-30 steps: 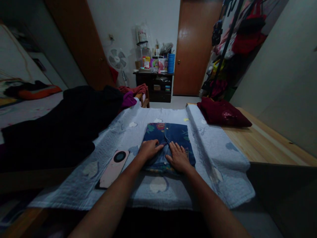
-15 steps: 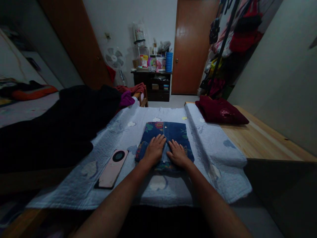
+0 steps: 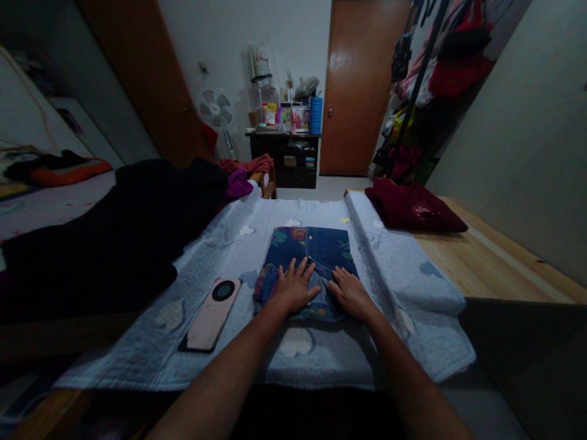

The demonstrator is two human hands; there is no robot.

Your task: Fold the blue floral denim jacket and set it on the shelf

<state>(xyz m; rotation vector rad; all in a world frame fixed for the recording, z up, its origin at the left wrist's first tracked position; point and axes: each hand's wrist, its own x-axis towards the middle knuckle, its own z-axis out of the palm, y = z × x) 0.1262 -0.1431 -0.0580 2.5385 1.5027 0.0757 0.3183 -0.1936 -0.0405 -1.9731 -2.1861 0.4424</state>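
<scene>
A folded blue denim garment with a floral print and a button near its far edge lies on a pale blue quilted cloth. My left hand rests on the garment's near half with the fingers spread. On its right part lies my right hand, palm down, fingers stretched toward the middle. Neither hand grips the fabric. To the left of the garment a pink phone with a round dark camera ring sits on the cloth.
A folded maroon garment lies on the wooden board at the right. Dark clothing is heaped at the left. Farther back stand a fan, a dark cabinet and a brown door.
My hands have moved apart: the left fingers have spread, and the right hand has shifted toward the garment's right side. The view has shifted slightly.
</scene>
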